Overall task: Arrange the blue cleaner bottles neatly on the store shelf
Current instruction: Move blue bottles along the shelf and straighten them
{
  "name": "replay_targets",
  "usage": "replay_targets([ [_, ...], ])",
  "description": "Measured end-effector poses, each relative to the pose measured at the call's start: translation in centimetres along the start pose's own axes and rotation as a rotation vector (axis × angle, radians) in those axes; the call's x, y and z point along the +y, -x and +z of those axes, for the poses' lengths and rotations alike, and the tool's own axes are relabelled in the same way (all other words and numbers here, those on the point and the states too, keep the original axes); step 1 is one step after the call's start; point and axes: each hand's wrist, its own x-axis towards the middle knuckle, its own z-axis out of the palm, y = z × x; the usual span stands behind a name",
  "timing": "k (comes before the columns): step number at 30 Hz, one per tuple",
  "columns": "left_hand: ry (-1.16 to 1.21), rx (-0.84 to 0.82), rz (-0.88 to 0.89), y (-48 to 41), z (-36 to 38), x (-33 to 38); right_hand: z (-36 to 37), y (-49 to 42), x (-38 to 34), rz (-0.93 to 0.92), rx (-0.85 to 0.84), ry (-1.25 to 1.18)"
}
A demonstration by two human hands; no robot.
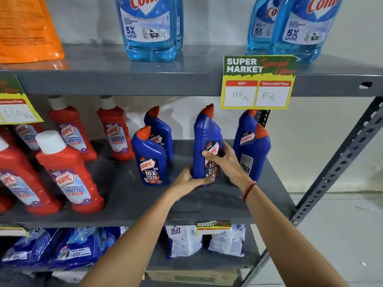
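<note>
Several blue Harpic cleaner bottles with red caps stand on the grey middle shelf. I hold one blue bottle upright with both hands. My left hand cups its base and my right hand wraps its label from the right. To the left stand two blue bottles, one in front and one behind. To the right stand two more, a front one turned with its back label outward and a rear one.
Red Harpic bathroom cleaner bottles fill the shelf's left part. Light blue Colin bottles stand on the upper shelf, where a price tag hangs. Detergent packs lie below. The perforated shelf post runs at the right.
</note>
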Motion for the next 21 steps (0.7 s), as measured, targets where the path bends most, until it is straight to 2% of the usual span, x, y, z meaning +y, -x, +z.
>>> replay_targets([
  [4,-0.223,0.082,0.041,-0.5,-1.0,-0.5,-0.3,-0.6,1.1,0.016,0.142,0.021],
  [7,-0.31,0.144,-0.01,-0.9,-0.6,-1.0,0.4,-0.7,2.1,0.001,0.205,0.117],
  [14,-0.437,0.159,-0.113,-1.9,-0.1,-2.0,1.6,-1.1,4.3,-0.046,0.2,0.162],
  [21,-0.401,0.195,-0.071,-1.7,0.2,-2.5,1.9,-0.8,5.3,-0.057,0.217,0.154],
])
